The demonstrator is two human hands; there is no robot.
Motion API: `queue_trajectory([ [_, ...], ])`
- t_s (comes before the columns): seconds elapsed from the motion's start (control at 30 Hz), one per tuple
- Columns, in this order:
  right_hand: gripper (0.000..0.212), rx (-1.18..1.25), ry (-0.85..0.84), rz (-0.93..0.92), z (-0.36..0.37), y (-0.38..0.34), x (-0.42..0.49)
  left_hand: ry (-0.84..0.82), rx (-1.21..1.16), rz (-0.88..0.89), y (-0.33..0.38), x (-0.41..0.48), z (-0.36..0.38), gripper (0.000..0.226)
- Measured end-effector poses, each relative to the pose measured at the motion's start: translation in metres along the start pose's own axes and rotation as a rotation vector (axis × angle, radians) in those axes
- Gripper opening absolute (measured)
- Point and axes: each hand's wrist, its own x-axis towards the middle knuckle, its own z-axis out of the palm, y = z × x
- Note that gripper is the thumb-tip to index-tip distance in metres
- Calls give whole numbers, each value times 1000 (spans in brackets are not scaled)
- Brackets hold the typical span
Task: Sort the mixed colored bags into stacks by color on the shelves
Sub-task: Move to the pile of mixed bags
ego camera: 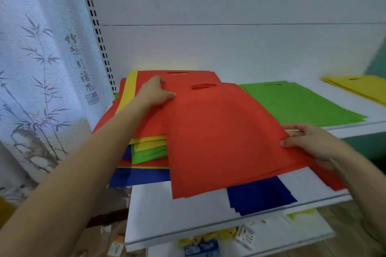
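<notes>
White shelf point(167, 215) shows bare room along its front edge, left of blue stack point(261, 196). Your R hand point(309, 144) pinches red bag point(219, 135) at its right edge, thumb on top, fingers under. L hand point(154, 94) sits at bag's top-left corner, thumb out, fingers together; can't tell if they grip. Bag's left edge overlaps mixed pile point(150, 148); its front edge covers blue stack's rear. Green stack point(296, 102) lies just beside, yellow stack point(359, 87) far right.

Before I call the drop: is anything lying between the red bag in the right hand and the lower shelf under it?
Yes. The blue stack lies on the lower shelf beneath the red bag that the right hand pinches; its left edge overlaps the mixed pile.
</notes>
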Motion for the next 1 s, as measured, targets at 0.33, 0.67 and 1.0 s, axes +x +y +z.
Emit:
queue_trajectory([
  [0.33,46,-29,125,-464,-24,76,-43,455,-179,371,57,-68,43,39],
  [0.67,62,61,265,-257,-190,271,-117,271,-386,504,184,-190,246,33],
  [1.0,45,-117,341,46,-320,407,-133,-322,-212,368,247,-242,461,55],
])
